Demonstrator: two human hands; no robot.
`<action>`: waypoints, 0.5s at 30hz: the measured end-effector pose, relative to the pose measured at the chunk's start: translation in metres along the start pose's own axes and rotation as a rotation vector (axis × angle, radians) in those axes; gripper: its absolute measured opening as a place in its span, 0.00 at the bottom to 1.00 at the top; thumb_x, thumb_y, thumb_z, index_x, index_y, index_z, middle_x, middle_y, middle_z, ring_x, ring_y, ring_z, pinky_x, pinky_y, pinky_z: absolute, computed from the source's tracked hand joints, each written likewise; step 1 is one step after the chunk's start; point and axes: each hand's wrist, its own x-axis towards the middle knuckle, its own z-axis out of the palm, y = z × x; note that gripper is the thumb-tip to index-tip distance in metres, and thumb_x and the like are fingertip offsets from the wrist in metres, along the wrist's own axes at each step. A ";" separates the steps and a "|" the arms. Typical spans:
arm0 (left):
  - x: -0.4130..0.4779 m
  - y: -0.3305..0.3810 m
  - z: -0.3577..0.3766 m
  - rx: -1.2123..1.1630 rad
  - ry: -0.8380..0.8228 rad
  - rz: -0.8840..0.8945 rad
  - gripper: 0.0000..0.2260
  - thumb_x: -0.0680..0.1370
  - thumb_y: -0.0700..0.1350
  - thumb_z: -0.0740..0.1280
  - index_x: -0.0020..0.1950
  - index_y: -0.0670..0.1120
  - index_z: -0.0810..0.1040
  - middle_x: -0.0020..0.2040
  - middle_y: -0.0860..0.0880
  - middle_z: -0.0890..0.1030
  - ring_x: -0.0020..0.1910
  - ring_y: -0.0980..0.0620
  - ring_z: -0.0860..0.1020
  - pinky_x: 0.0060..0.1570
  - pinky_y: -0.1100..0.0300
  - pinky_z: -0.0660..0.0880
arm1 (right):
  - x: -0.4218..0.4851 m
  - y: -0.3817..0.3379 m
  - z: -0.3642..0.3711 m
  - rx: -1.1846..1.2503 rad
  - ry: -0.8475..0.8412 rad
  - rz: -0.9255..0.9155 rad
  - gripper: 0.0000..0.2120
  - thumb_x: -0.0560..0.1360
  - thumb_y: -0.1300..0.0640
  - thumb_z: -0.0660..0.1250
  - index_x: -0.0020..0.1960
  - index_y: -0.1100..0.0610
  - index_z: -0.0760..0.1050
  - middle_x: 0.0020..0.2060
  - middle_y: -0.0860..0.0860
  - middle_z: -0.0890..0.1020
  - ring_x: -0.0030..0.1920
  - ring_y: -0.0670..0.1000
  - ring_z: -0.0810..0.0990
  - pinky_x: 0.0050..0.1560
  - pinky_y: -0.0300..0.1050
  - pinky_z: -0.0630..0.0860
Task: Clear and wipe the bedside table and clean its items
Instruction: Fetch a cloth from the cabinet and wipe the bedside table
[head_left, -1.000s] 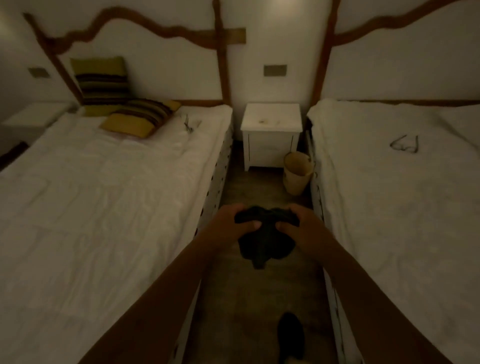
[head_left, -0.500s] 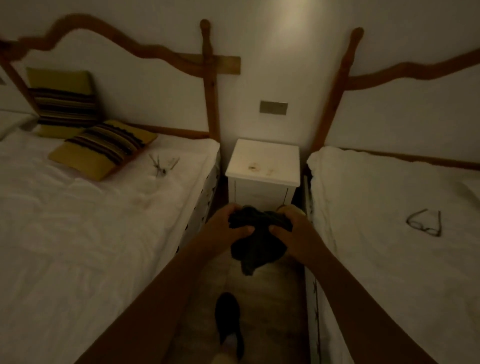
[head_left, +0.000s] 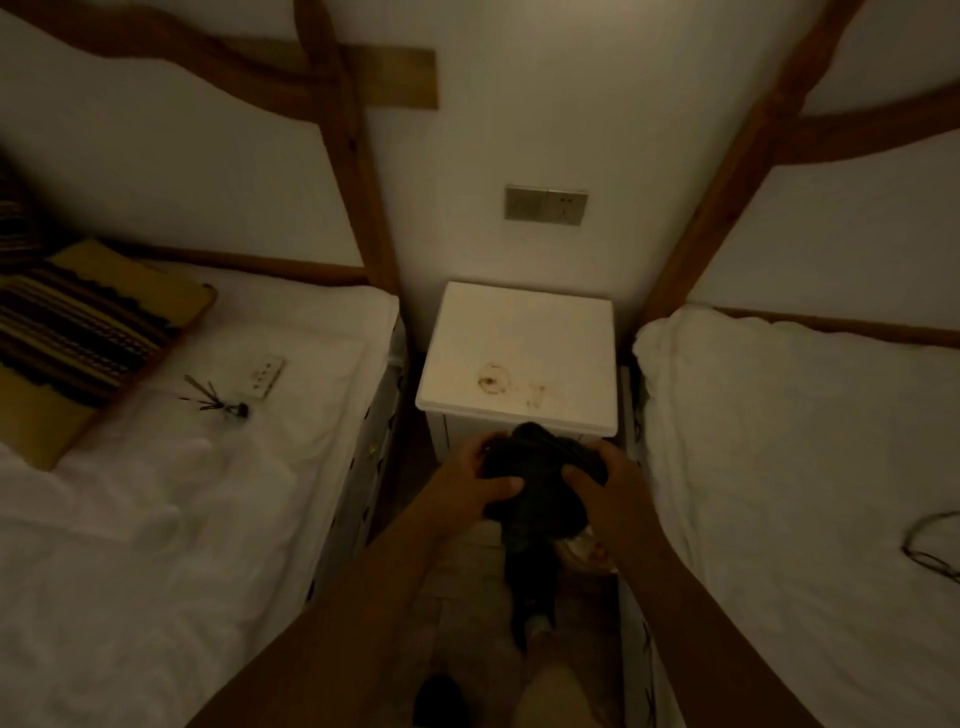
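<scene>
A white bedside table (head_left: 519, 338) stands between two beds against the wall. Its bare top carries a brown ring stain (head_left: 492, 378) and smaller marks. Both my hands hold a bunched dark cloth (head_left: 540, 483) just in front of the table's near edge. My left hand (head_left: 472, 483) grips the cloth's left side and my right hand (head_left: 610, 486) its right side. On the left bed lie a small white card (head_left: 266, 375) and dark hair clips (head_left: 215, 402). A pair of glasses (head_left: 935, 551) lies on the right bed.
White beds (head_left: 182, 493) flank a narrow aisle on both sides. A striped yellow pillow (head_left: 88, 332) sits at the left bed's head. A wall switch plate (head_left: 545, 203) hangs above the table. A bin (head_left: 589, 551) is partly hidden below my right hand. My feet show on the floor.
I have walked up the aisle to the bedside table, which is now close and directly below my hands. Both hands kept hold of the dark cloth throughout.
</scene>
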 end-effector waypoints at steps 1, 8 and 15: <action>0.028 -0.003 -0.002 0.024 0.015 -0.001 0.25 0.74 0.30 0.68 0.68 0.45 0.67 0.66 0.42 0.73 0.58 0.50 0.77 0.54 0.54 0.79 | 0.030 0.008 0.006 0.027 -0.014 0.020 0.13 0.75 0.51 0.68 0.57 0.55 0.75 0.49 0.55 0.81 0.50 0.56 0.81 0.52 0.57 0.79; 0.204 -0.020 -0.039 0.159 0.190 -0.010 0.28 0.75 0.31 0.68 0.70 0.50 0.66 0.63 0.45 0.72 0.56 0.56 0.76 0.46 0.68 0.79 | 0.215 0.046 0.059 0.147 -0.130 0.066 0.09 0.76 0.62 0.67 0.55 0.54 0.73 0.46 0.49 0.79 0.49 0.52 0.79 0.47 0.44 0.77; 0.316 -0.058 -0.096 0.178 0.400 -0.016 0.27 0.75 0.34 0.69 0.70 0.52 0.67 0.58 0.53 0.75 0.57 0.59 0.76 0.48 0.70 0.78 | 0.337 0.073 0.135 0.128 -0.181 0.066 0.10 0.76 0.63 0.65 0.55 0.53 0.74 0.44 0.42 0.79 0.42 0.35 0.78 0.39 0.25 0.72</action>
